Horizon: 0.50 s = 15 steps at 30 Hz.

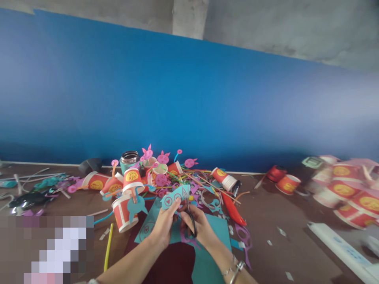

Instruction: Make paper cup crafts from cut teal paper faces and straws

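Observation:
My left hand [166, 221] is closed on a strip of turquoise paper [170, 202] with circles, a heart and pointed shapes drawn on it. In my right hand [203, 227] is a pair of scissors with black handles [194, 227], its blades up at the strip's right end. How far the blades are apart I cannot tell. Below both hands lie larger turquoise sheets [217, 232], one with a drawn round figure at the left, and a dark red sheet [171, 262]. Purple paper scraps [189, 238] lie under my hands.
Red and white paper cups [120, 209] with paper cutouts stand at the left, near a steel-rimmed jar [129, 157]. Behind my hands are heaped pipe cleaners and scraps. A red pouch-like object [233, 209], piled cups [348, 191] and a white power strip [340, 248] lie to the right.

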Each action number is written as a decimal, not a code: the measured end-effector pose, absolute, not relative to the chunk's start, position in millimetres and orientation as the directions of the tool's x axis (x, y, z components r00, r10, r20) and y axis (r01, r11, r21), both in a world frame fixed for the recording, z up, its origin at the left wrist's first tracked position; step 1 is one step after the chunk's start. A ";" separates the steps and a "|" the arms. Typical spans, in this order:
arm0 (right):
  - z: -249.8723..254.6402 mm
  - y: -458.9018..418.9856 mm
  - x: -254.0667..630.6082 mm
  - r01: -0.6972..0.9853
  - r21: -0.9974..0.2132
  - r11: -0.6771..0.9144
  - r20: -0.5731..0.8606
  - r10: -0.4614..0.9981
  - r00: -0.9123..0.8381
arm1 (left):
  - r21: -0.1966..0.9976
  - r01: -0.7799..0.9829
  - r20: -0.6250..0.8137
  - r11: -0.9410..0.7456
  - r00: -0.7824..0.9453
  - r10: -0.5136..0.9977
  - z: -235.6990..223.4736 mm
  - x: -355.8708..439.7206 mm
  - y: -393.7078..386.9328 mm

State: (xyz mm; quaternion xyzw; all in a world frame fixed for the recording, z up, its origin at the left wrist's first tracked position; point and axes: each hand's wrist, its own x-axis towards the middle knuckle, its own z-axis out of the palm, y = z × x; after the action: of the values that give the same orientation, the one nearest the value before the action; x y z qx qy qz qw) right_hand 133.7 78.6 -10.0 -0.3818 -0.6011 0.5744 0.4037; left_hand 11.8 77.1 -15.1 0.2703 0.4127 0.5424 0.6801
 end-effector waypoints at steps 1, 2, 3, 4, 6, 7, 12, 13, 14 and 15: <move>-10.2 78.5 133.6 -0.011 -0.999 0.052 0.053 0.922 -0.383 | 0.806 -0.531 -0.285 0.261 0.039 0.958 -12.7 12.7 75.8; -10.6 78.4 133.5 -0.019 -0.998 0.053 0.056 0.922 -0.383 | 0.797 -0.545 -0.297 0.260 0.022 0.955 -10.3 13.6 74.6; -11.0 78.3 133.5 -0.027 -0.998 0.054 0.060 0.923 -0.381 | 0.789 -0.556 -0.302 0.264 0.023 0.953 -8.1 14.3 73.5; -11.5 78.3 133.6 -0.033 -0.998 0.055 0.063 0.923 -0.380 | 0.782 -0.560 -0.299 0.271 0.045 0.953 -6.3 14.9 72.6; -12.2 78.4 133.8 -0.039 -0.998 0.057 0.067 0.923 -0.379 | 0.775 -0.569 -0.292 0.276 0.065 0.954 -4.4 15.5 71.6; -12.3 78.5 133.9 -0.039 -0.998 0.057 0.068 0.922 -0.381 | 0.773 -0.571 -0.293 0.277 0.067 0.954 -4.1 15.5 71.4; -11.0 78.9 133.6 -0.035 -0.998 0.060 0.068 0.923 -0.379 | 0.770 -0.571 -0.297 0.284 0.073 0.952 -5.0 14.5 71.5; -10.6 78.7 133.3 -0.033 -0.998 0.058 0.066 0.923 -0.378 | 0.771 -0.571 -0.298 0.282 0.067 0.952 -4.7 14.3 71.5; -10.3 78.5 133.1 -0.032 -0.998 0.054 0.063 0.924 -0.378 | 0.773 -0.570 -0.299 0.279 0.060 0.952 -4.3 14.2 71.3; -9.9 78.3 132.8 -0.033 -0.998 0.052 0.061 0.923 -0.379 | 0.774 -0.570 -0.301 0.277 0.054 0.952 -3.7 14.2 71.2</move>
State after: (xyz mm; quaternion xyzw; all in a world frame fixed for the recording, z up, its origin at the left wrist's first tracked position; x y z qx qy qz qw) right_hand 132.8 78.3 -9.9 -0.3735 -0.5958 0.5784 0.4134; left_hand 14.2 71.2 -3.7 0.2343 0.4076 0.5539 0.6871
